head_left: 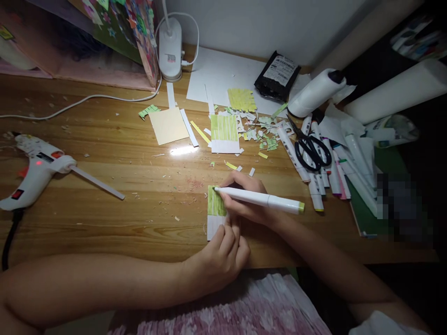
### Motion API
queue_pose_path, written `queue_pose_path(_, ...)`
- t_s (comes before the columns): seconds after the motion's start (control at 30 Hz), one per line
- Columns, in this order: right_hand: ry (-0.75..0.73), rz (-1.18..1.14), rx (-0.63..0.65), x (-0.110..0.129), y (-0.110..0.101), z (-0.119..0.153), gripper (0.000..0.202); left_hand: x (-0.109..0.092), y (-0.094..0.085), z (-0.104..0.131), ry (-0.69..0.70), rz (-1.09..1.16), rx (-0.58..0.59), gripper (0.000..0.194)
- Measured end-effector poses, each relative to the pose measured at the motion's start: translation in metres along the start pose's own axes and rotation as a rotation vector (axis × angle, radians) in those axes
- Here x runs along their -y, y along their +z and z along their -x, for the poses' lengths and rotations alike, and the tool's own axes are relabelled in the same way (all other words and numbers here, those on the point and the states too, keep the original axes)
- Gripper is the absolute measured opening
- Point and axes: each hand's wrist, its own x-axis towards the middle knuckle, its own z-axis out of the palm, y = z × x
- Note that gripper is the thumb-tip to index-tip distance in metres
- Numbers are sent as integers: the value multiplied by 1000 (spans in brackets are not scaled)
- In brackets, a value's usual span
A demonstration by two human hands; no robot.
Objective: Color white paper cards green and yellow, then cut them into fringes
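My right hand (246, 197) grips a white marker (261, 197) with a yellow-green end. Its tip touches the upper part of a small paper piece (216, 204), whose top portion is coloured yellow-green and whose bottom is white. My left hand (225, 249) has its fingers closed at the lower right edge of that paper piece, against the table. Farther back lies a second paper piece (224, 132) with green stripes over a white lower part. Behind it is a yellow-green sheet (241, 99) with a notched edge.
A glue gun (38, 167) with a stick lies at left. Black-handled scissors (310, 149) rest on several markers (316, 190) at right. Green and white scraps (267, 135), a cream square (168, 125), a black packet (277, 76), and a white lamp base (170, 51) are behind.
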Motion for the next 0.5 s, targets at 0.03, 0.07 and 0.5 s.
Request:
queue_pose_path(0.03, 21, -2, -5, 0, 1, 0, 5, 0, 0, 0, -3, 1, -1, 30)
queue_pose_path(0.07, 35, -1, -9, 0, 1, 0, 5, 0, 0, 0, -4, 2, -2, 30)
queue_pose_path(0.5, -39, -31, 109, -1, -3, -3, 5, 1, -1, 0, -5, 17, 4, 29)
